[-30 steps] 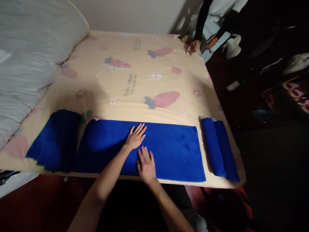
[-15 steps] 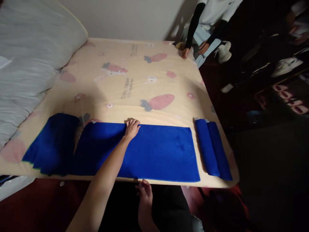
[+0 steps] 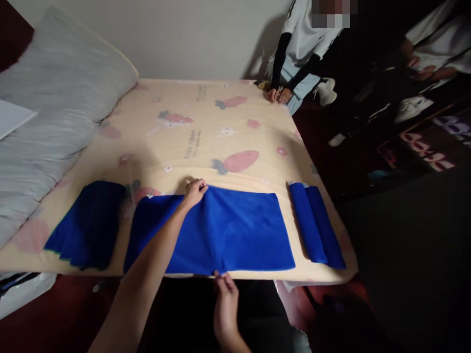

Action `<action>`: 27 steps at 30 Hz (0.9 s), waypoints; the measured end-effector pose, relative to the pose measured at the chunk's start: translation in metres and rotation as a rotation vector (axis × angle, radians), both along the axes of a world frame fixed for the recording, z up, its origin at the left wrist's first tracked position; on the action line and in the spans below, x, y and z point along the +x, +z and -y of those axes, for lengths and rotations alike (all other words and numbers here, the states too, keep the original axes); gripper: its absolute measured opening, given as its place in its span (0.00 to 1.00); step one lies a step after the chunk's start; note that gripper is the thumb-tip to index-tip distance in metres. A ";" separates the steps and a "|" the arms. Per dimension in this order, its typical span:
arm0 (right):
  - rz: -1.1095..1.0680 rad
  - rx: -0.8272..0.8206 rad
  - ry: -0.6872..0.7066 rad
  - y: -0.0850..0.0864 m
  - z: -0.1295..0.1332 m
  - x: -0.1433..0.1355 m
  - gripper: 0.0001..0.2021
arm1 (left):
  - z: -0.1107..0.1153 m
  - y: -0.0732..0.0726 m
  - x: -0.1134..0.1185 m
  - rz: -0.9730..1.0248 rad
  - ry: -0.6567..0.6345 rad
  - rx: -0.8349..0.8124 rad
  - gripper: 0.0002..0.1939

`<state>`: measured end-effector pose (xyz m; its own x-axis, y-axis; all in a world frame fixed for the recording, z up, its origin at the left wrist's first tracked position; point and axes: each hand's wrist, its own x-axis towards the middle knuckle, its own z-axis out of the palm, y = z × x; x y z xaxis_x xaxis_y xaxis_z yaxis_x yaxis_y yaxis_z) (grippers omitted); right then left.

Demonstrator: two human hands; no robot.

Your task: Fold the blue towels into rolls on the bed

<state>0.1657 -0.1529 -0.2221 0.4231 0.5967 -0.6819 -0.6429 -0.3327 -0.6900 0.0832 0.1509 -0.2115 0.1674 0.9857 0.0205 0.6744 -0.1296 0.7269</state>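
Note:
A blue towel (image 3: 243,225) lies spread along the near side of the bed, with a raised crease running between its far and near edges. My left hand (image 3: 196,191) pinches the far edge near its middle. At the near edge, my right hand (image 3: 225,294) grips the towel between thumb and fingers. Left of it lies a pile of blue towels (image 3: 88,225), fanned at the lower end. To the right are two narrow folded or rolled blue towels (image 3: 312,223), side by side.
The towels lie on a cream sheet (image 3: 206,152) with carrot prints. Grey bedding (image 3: 62,113) is heaped at the left. Another person's hands (image 3: 279,95) rest at the far right corner. A second person (image 3: 430,63) sits further right, near shoes on a rack (image 3: 427,152).
Both my hands have closed on the towel's opposite edges, and its middle has lifted into a crease. The towel has come away from the left pile. The other person's hands have come together.

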 end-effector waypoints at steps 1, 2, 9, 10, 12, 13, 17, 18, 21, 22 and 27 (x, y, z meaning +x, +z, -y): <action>0.041 0.048 -0.051 0.013 -0.004 0.019 0.19 | 0.001 0.012 -0.005 0.035 0.007 0.009 0.05; 0.083 0.097 -0.120 0.026 -0.010 0.039 0.18 | 0.004 0.026 -0.012 0.087 0.026 0.024 0.06; 0.458 0.434 -0.251 0.126 -0.060 0.160 0.16 | 0.081 0.145 -0.064 0.817 0.206 -0.002 0.09; 0.523 0.481 -0.240 0.140 -0.065 0.169 0.16 | 0.096 0.162 -0.071 0.820 0.202 -0.015 0.10; 0.626 0.564 -0.204 0.168 -0.073 0.181 0.18 | 0.123 0.192 -0.082 0.805 0.210 -0.014 0.13; 0.659 0.594 -0.177 0.180 -0.076 0.186 0.20 | 0.135 0.204 -0.087 0.784 0.228 0.003 0.14; 0.730 0.649 -0.044 0.212 -0.082 0.195 0.20 | 0.168 0.236 -0.098 0.649 0.322 0.112 0.10; 0.742 0.647 0.001 0.216 -0.082 0.196 0.19 | 0.173 0.240 -0.100 0.626 0.337 0.129 0.08; 0.778 0.620 0.127 0.223 -0.081 0.202 0.21 | 0.187 0.250 -0.104 0.560 0.347 0.126 0.06; 0.802 0.615 0.154 0.224 -0.080 0.204 0.21 | 0.190 0.252 -0.106 0.522 0.345 0.110 0.08; 1.092 0.634 0.284 0.228 -0.085 0.217 0.17 | 0.189 0.249 -0.123 0.232 0.298 0.187 0.14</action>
<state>0.3829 -0.0679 0.0062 0.3840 0.8472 0.3673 0.3887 0.2125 -0.8965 -0.0399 -0.0378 0.0371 -0.1543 0.9660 0.2073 0.5232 -0.0981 0.8465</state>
